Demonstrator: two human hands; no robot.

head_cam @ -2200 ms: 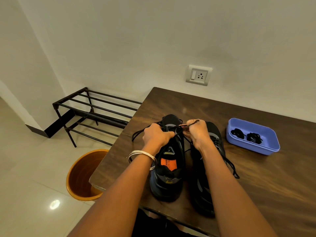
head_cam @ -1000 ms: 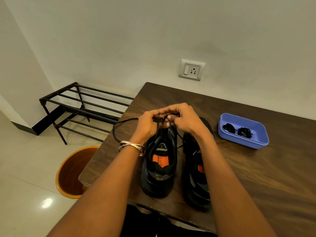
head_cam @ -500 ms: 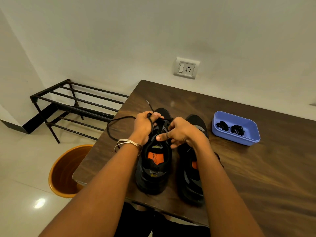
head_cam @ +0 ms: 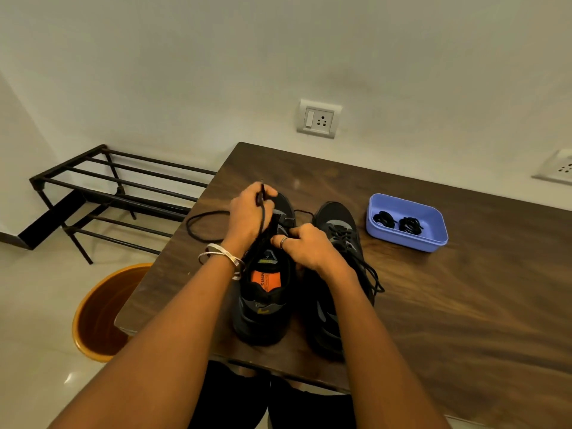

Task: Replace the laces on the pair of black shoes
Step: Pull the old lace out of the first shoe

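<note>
Two black shoes stand side by side near the table's front edge. The left shoe (head_cam: pixel 263 308) shows an orange insole. My left hand (head_cam: pixel 247 218) grips its black lace (head_cam: pixel 201 215) above the toe, and slack from that lace loops out to the left on the table. My right hand (head_cam: pixel 305 246) rests over the left shoe's tongue with fingers curled at the eyelets; what it pinches is hidden. The right shoe (head_cam: pixel 339 236) is still laced, its lace ends trailing to the right. Two coiled black laces (head_cam: pixel 397 222) lie in a blue tray (head_cam: pixel 433 239).
The brown wooden table (head_cam: pixel 448 305) stands against a white wall with a socket plate (head_cam: pixel 318 118). An orange bucket (head_cam: pixel 96 317) sits on the floor left of the table. A black metal shoe rack (head_cam: pixel 117 193) stands behind it.
My left hand has drawn the lace farther up and away over the toe. My right hand has moved down onto the left shoe's tongue. The camera has shifted slightly.
</note>
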